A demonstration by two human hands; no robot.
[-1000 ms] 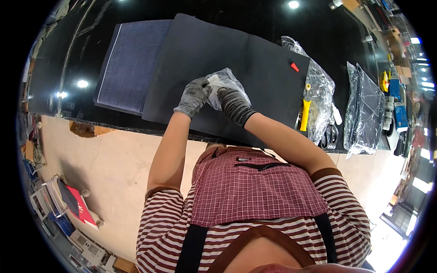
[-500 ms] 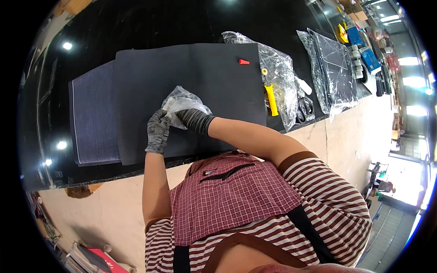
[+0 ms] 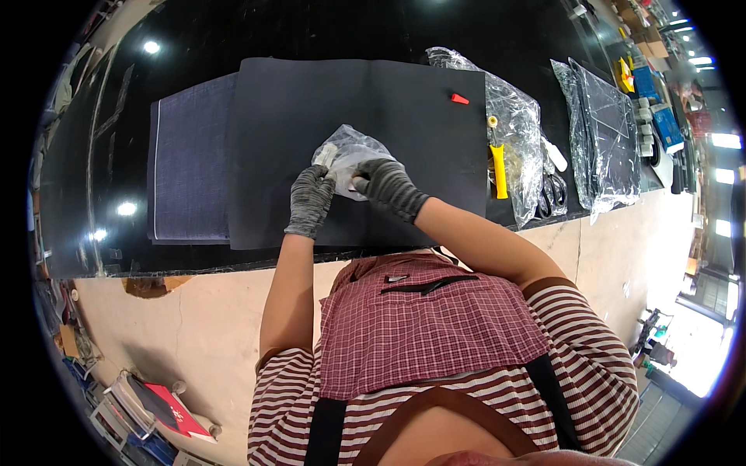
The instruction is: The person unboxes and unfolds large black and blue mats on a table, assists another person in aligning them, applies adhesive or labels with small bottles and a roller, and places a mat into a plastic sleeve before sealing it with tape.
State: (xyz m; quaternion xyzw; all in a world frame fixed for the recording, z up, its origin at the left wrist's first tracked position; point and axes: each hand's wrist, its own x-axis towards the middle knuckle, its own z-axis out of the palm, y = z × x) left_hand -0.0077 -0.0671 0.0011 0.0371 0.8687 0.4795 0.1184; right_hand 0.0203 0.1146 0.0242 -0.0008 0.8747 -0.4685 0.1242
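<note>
Both my hands wear grey knit gloves and meet over a small clear plastic bag point(image 3: 350, 151) with pale contents. My left hand point(image 3: 311, 200) pinches the bag's near left edge. My right hand point(image 3: 387, 186) grips its near right side. The bag lies on a large dark grey fabric sheet point(image 3: 295, 116) spread over the black worktable point(image 3: 78, 186). A piece of dark blue denim point(image 3: 190, 171) pokes out from under the sheet on the left.
A small red clip point(image 3: 459, 99) sits on the sheet's far right corner. To the right lie clear plastic bags point(image 3: 517, 124), a yellow-handled tool point(image 3: 497, 169), black scissors point(image 3: 552, 194) and more bags point(image 3: 602, 140). Shelves with coloured items stand at far right.
The view has swung so the table and sheet sit more level and centred. Both hands stay on the small plastic bag, now nearer the sheet's middle.
</note>
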